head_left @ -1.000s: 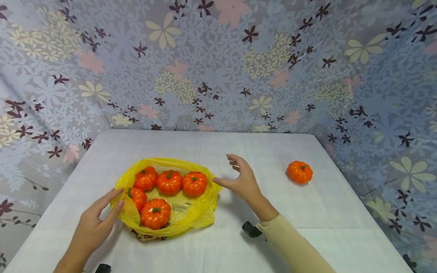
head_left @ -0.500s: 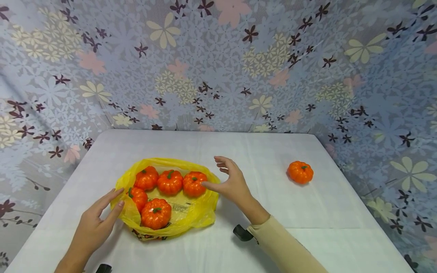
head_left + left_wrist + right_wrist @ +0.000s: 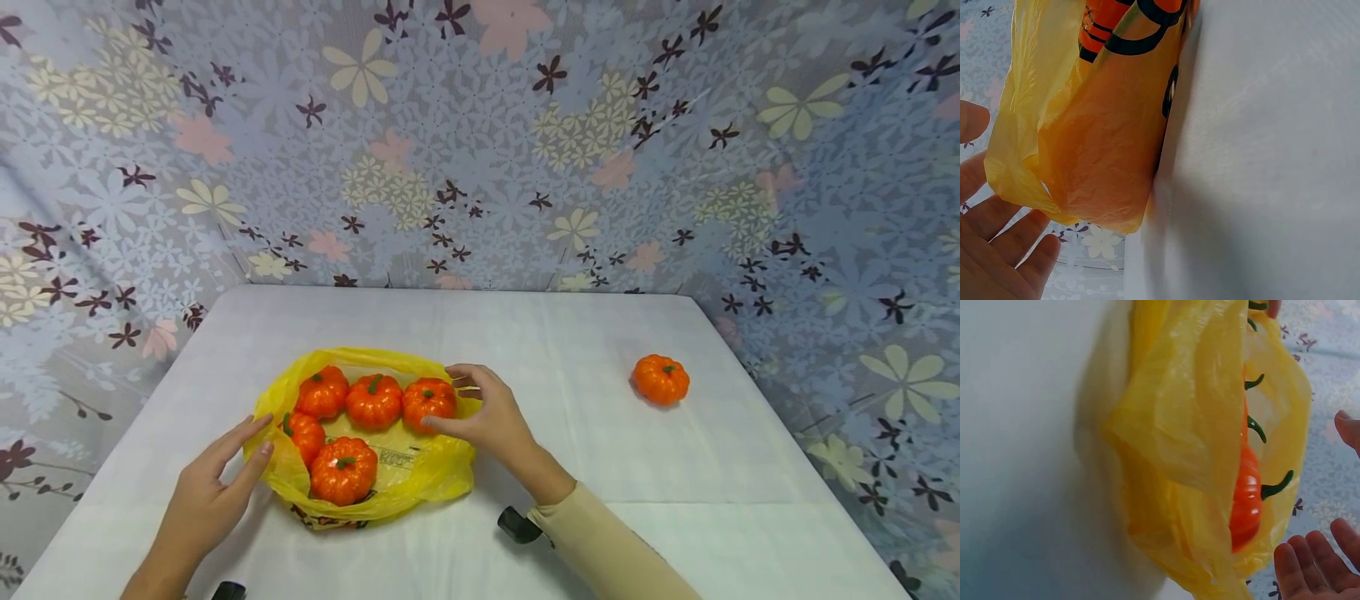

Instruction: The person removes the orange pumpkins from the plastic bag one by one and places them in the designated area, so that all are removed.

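Observation:
A yellow plastic bag (image 3: 442,479) lies open on the table, with several small orange pumpkins inside, one of them a front pumpkin (image 3: 343,472). My left hand (image 3: 202,504) is at the bag's left rim, fingers extended; in the left wrist view its fingers (image 3: 1013,240) are spread beside the yellow plastic. Above the bag's right rim hovers my right hand (image 3: 495,421), its thumb passing over the edge of the rightmost pumpkin (image 3: 426,400). In the right wrist view, the right fingers (image 3: 1319,562) are spread apart from that pumpkin's green stem (image 3: 1277,486).
One more orange pumpkin (image 3: 660,380) sits alone toward the table's right side. A white cloth covers the table (image 3: 570,333). Flower-patterned fabric (image 3: 480,150) hangs behind and on both sides. Below each hand shows a black wrist camera, such as the right one (image 3: 517,525).
My right hand has moved left and slightly toward me, from beside the bag to over its right rim. The left hand, bag and pumpkins look the same.

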Tool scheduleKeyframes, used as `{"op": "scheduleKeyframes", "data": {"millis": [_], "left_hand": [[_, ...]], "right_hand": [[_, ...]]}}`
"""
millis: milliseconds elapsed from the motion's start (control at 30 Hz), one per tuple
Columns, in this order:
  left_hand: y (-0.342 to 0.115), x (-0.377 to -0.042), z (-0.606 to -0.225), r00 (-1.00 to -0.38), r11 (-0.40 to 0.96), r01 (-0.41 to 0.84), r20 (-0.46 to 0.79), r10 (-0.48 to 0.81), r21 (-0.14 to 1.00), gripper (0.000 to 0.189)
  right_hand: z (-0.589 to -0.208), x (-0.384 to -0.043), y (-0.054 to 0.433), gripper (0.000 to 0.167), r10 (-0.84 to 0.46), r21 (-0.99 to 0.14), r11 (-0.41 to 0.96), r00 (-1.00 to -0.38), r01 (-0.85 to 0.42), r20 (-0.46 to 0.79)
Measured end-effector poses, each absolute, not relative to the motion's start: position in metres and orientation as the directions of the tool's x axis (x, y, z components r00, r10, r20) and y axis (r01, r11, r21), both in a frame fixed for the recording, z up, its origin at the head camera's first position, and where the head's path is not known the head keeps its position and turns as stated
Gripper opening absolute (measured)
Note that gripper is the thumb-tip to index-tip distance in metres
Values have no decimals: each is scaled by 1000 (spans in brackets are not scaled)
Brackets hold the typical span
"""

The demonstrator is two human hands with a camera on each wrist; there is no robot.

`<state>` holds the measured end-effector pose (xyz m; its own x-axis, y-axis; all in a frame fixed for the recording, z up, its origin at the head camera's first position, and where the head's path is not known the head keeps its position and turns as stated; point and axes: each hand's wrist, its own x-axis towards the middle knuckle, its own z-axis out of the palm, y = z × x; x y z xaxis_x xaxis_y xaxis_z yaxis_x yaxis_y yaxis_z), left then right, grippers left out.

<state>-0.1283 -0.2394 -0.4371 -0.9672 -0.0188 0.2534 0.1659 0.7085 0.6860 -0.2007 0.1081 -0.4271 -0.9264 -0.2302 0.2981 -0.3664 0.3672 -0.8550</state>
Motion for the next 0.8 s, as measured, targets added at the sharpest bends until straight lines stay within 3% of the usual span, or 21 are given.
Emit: {"op": "scheduleKeyframes", "data": {"millis": [800], "left_hand": [[-240,-128,-436,-975,713,134,222,-30,688,50]], "right_hand": [[-445,-207,100,73,-159,-830,493,-965,-262,211]]}}
